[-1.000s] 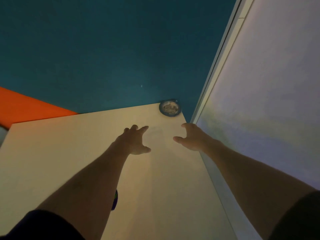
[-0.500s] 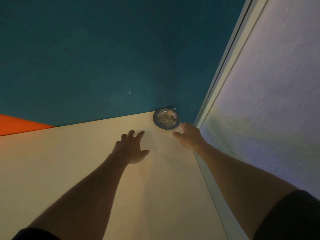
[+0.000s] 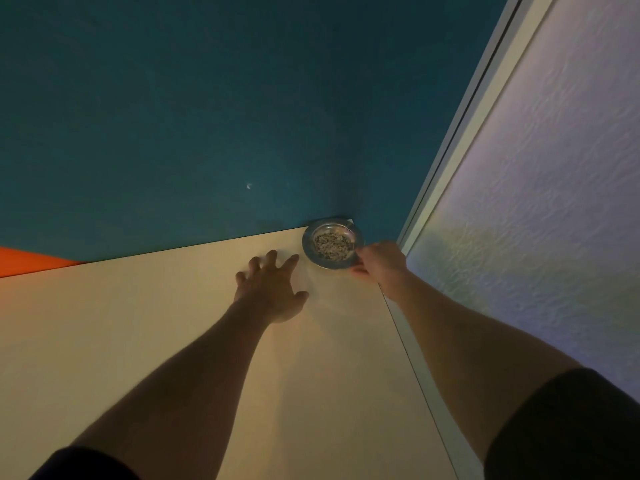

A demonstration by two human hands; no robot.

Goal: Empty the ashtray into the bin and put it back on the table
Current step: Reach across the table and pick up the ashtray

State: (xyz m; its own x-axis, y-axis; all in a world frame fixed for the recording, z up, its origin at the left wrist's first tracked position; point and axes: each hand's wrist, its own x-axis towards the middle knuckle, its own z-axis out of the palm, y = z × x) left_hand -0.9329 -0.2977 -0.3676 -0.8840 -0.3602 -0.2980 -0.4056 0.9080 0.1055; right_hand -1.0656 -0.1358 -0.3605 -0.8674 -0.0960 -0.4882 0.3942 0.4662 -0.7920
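Observation:
A round metal ashtray (image 3: pixel 331 242) holding grey speckled ash sits at the far right corner of the pale table (image 3: pixel 173 341). My right hand (image 3: pixel 379 263) pinches the ashtray's near right rim between thumb and fingers. A little to the left of the ashtray, my left hand (image 3: pixel 272 289) hovers flat over the table with its fingers spread, holding nothing. No bin is in view.
A teal wall (image 3: pixel 207 116) rises behind the table. A textured white wall (image 3: pixel 536 220) with a pale frame runs along the table's right edge. An orange patch (image 3: pixel 27 261) shows at the far left.
Both hands have reached further forward toward the corner. My right hand went from just short of the ashtray to gripping its rim. My left hand moved closer to it.

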